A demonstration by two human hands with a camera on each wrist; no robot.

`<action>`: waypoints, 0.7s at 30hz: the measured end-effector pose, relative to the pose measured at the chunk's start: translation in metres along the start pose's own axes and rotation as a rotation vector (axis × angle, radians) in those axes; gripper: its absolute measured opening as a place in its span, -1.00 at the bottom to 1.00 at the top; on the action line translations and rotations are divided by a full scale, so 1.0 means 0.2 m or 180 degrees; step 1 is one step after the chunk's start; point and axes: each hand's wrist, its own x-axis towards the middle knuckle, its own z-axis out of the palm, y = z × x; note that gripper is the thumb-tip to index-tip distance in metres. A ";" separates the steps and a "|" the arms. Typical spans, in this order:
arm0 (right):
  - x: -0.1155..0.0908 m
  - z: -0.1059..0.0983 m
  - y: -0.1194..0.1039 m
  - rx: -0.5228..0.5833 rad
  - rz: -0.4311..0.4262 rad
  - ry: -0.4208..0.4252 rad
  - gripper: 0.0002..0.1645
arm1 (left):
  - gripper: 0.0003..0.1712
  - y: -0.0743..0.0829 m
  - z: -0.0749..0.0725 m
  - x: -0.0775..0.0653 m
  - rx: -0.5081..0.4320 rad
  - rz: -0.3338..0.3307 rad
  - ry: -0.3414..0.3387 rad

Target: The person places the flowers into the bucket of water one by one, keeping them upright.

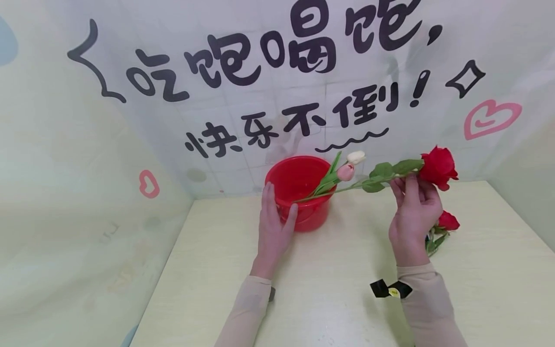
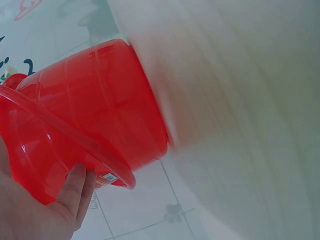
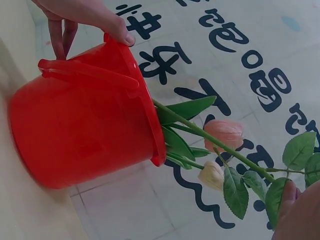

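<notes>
The rose [image 1: 439, 166], pinched by the right hand [image 1: 415, 219], reaches stem-first into the bucket [image 1: 310, 219]. The left hand [image 1: 274, 229] rests extended fingers on the bucket. Tulips [image 1: 346, 172] lean out toward the right hand; beside it, a second rose [image 1: 448, 220] lies on the surface [image 1: 334, 284].

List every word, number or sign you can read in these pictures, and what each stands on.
"吃饱喝饱," in large black characters on the white backdrop.
"快乐不倒!" in black below it, on the same backdrop.
Barcode label on the red bucket: too small to read.
Yellow tag on the black band at the right wrist: too small to read.
</notes>
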 end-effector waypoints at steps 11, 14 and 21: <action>-0.05 0.01 0.09 -0.0465 -0.0082 -0.0204 -0.52 | 0.09 0.00 0.00 0.00 0.0035 0.0029 0.0011; -0.05 0.01 0.09 -0.0509 -0.0040 -0.0236 -0.51 | 0.10 0.00 0.01 0.00 0.0026 -0.0002 -0.0003; -0.06 0.01 0.11 -0.0573 0.0197 -0.0313 -0.46 | 0.10 0.00 0.00 0.00 -0.0015 -0.0024 -0.0015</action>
